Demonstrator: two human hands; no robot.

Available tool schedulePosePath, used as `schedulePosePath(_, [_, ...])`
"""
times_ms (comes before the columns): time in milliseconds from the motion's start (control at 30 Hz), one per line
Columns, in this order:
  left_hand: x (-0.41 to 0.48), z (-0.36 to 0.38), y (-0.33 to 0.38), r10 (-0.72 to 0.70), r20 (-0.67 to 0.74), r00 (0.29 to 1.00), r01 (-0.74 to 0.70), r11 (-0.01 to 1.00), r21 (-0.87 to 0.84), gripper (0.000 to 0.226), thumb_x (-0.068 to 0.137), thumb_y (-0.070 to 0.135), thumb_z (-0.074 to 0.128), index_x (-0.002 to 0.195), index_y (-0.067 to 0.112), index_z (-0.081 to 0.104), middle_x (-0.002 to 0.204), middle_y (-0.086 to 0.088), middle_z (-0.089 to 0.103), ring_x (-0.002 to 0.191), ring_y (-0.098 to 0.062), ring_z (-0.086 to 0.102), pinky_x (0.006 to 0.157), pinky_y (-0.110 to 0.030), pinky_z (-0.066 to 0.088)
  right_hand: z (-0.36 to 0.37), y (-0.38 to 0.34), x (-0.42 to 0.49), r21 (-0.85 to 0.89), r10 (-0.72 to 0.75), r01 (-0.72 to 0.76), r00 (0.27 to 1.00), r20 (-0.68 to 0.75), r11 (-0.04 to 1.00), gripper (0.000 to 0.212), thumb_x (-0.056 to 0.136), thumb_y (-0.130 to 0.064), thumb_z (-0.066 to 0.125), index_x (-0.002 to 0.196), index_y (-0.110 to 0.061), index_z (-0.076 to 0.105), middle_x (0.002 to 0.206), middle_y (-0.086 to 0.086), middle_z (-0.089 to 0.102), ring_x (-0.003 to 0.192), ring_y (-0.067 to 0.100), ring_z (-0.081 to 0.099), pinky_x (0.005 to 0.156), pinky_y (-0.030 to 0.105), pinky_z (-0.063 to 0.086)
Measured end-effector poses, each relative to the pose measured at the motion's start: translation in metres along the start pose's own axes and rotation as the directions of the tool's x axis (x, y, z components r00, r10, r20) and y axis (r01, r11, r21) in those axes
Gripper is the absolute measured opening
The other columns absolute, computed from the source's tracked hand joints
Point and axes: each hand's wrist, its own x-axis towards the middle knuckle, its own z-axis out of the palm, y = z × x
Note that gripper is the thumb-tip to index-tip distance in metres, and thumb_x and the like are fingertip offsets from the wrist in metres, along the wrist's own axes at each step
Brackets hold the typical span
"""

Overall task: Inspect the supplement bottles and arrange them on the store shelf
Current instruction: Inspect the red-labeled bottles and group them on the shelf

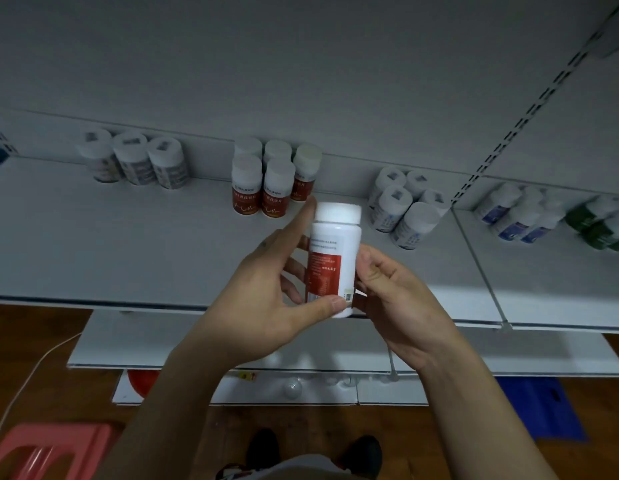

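I hold a white supplement bottle with a red label [330,258] upright in front of the white store shelf [128,244], its printed back facing me. My left hand [273,296] grips it from the left, thumb across the bottom of the label, index finger stretched up beside the cap. My right hand [394,292] holds its right side with curled fingers. On the shelf behind stands a group of matching red-labelled bottles [263,185].
Three white bottles [134,161] stand at the shelf's left, several white ones with blue print [401,206] to the right, blue-labelled [519,216] and green-labelled bottles [599,223] farther right. Lower shelves [134,344], a pink stool [48,452] and a blue bag [543,407] lie below.
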Motion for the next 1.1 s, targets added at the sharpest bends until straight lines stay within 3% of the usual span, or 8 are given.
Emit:
schedulePosePath(200, [-0.004,0.008,0.002,-0.001,0.022,1.0,0.002,0.999,-0.047,0.097,0.077,0.025,0.082,0.15,0.047,0.023,0.12,0.03,0.052,0.094,-0.006,0.06,0.073,-0.022,0.054,-0.009,0.0,-0.007,-0.001,0.005,-0.005,1.0,0.022,1.0,0.041,0.094,-0.031,0.05,0.125,-0.007,0.062,0.116,0.024,0.068,0.109,0.047,0.061,0.094,0.047,0.048])
schedulePosePath(300, [-0.005,0.012,0.0,-0.013,-0.004,1.0,0.013,0.996,-0.085,0.091,0.077,0.02,0.081,0.149,0.041,0.031,0.125,0.017,0.054,0.103,-0.004,0.06,0.077,-0.027,0.057,-0.01,0.0,-0.008,0.003,0.007,-0.007,1.0,0.022,1.0,0.042,0.092,-0.034,0.053,0.119,-0.005,0.065,0.112,0.022,0.07,0.1,0.039,0.065,0.087,0.04,0.049])
schedulePosePath(433, [-0.003,0.012,0.003,-0.047,0.026,0.999,0.047,0.999,-0.004,0.103,0.068,0.051,0.081,0.152,0.039,0.023,0.116,0.011,0.045,0.106,0.0,0.053,0.074,-0.019,0.055,-0.006,-0.002,-0.005,0.039,0.002,-0.002,1.0,-0.021,0.999,0.046,0.08,-0.036,0.068,0.114,-0.005,0.067,0.109,0.018,0.072,0.094,0.027,0.068,0.081,0.029,0.053])
schedulePosePath(533, [-0.002,0.014,0.007,-0.109,0.077,0.991,0.104,0.992,0.067,0.128,0.048,0.062,0.078,0.154,0.039,0.01,0.115,0.011,0.04,0.105,0.002,0.047,0.077,-0.013,0.05,-0.001,0.001,-0.005,0.101,0.016,-0.011,0.999,-0.048,0.995,0.051,0.075,-0.03,0.068,0.118,-0.003,0.062,0.104,0.018,0.07,0.093,0.028,0.067,0.082,0.036,0.055])
schedulePosePath(700, [-0.004,0.015,0.006,-0.087,-0.007,0.996,0.087,0.994,-0.063,0.111,0.062,0.029,0.087,0.151,0.042,0.021,0.119,0.02,0.05,0.098,0.008,0.057,0.071,-0.01,0.049,-0.007,0.002,-0.007,0.112,-0.014,0.021,0.998,-0.06,0.993,0.038,0.087,-0.03,0.058,0.117,-0.007,0.059,0.107,0.017,0.068,0.098,0.024,0.066,0.079,0.033,0.054])
schedulePosePath(833, [-0.004,0.012,0.006,-0.074,0.006,0.997,0.074,0.986,-0.151,0.092,0.064,0.027,0.084,0.141,0.049,0.038,0.123,0.023,0.057,0.102,0.0,0.064,0.079,-0.019,0.053,-0.013,0.0,-0.008,0.094,-0.026,0.027,1.0,-0.011,0.995,0.045,0.087,-0.017,0.056,0.131,-0.007,0.052,0.105,0.015,0.07,0.098,0.025,0.068,0.083,0.032,0.055])
schedulePosePath(1000, [-0.005,0.011,0.003,-0.028,0.019,0.999,0.03,0.994,-0.102,0.091,0.067,0.047,0.083,0.145,0.041,0.037,0.125,0.02,0.059,0.119,0.0,0.054,0.08,-0.018,0.052,-0.013,-0.004,-0.007,0.035,-0.057,0.058,0.998,-0.033,0.998,0.039,0.086,-0.016,0.064,0.124,-0.007,0.061,0.106,0.014,0.071,0.094,0.024,0.068,0.079,0.032,0.057])
schedulePosePath(1100, [-0.003,0.01,0.002,-0.08,0.041,0.996,0.083,0.995,-0.058,0.098,0.058,0.064,0.082,0.143,0.044,0.038,0.121,0.018,0.053,0.108,0.001,0.055,0.078,-0.019,0.052,-0.012,-0.004,-0.007,0.02,-0.037,0.037,0.999,-0.02,0.999,0.042,0.077,-0.018,0.07,0.117,-0.006,0.067,0.108,0.018,0.072,0.095,0.028,0.069,0.085,0.033,0.057])
